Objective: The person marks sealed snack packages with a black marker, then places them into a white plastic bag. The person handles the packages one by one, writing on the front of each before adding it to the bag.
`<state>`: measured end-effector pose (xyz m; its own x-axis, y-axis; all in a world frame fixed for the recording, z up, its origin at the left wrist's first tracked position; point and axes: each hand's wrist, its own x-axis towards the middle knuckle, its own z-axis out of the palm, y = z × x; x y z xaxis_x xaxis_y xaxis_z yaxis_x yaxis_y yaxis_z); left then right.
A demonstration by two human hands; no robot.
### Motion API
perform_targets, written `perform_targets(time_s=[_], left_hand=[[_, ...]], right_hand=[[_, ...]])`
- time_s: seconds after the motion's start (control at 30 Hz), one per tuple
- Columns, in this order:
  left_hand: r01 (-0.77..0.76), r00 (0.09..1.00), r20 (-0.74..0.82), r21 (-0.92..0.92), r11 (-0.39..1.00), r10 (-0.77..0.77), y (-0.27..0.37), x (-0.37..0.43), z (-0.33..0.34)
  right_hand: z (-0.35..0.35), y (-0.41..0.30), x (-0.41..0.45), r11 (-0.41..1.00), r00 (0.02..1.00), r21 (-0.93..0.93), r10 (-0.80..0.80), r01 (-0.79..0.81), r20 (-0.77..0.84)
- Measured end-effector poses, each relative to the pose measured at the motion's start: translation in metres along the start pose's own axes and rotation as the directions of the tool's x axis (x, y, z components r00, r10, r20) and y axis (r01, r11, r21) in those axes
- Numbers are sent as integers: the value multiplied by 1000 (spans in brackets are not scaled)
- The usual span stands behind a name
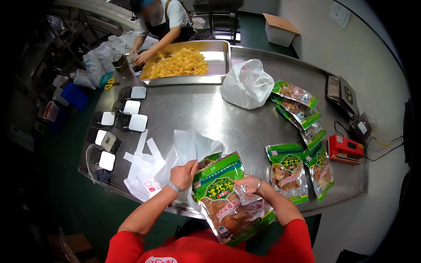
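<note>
My right hand point(250, 184) grips the side of a green-and-clear snack packet point(223, 203), which hangs tilted over the table's front edge. The packet bears writing, and brown pieces of food show through its window. My left hand point(181, 177) pinches the rim of a white plastic bag point(192, 141) beside the packet's upper left corner. Inside the mouth of that bag, part of another green packet point(210, 159) shows. Flat to its left lies a second white carrier bag point(143, 174). Two similar packets, a near one point(287, 171) and a slanted one point(318, 171), rest right of my right hand.
More packets point(296, 95) overlap beside a bulging white bag point(248, 85). A red sealing machine point(345, 149) and a scale point(342, 93) stand at right. Black containers with white lids point(138, 122) line the left. Across the steel table point(184, 108), a co-worker point(167, 23) handles containers beside a tray point(184, 80) of yellow chips.
</note>
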<state>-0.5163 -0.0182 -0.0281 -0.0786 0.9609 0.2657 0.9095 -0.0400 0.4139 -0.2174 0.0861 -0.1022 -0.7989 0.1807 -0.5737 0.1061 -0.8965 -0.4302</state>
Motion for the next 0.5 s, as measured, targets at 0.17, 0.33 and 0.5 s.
perform_targets(time_s=[0.17,0.33,0.5], left_hand=[[-1,1000,-11,-32,999,0,28,9,1],[-77,994,81,0,997,76,32,-12,-14],[114,982,146,59,992,-122,25,-29,-32]], right_hand=[[4,18,61,978,962,104,155,-181,224],[8,-2,86,976,965,154,118,-157,234],[-4,-31,65,947,982,321,-34,-27,184]])
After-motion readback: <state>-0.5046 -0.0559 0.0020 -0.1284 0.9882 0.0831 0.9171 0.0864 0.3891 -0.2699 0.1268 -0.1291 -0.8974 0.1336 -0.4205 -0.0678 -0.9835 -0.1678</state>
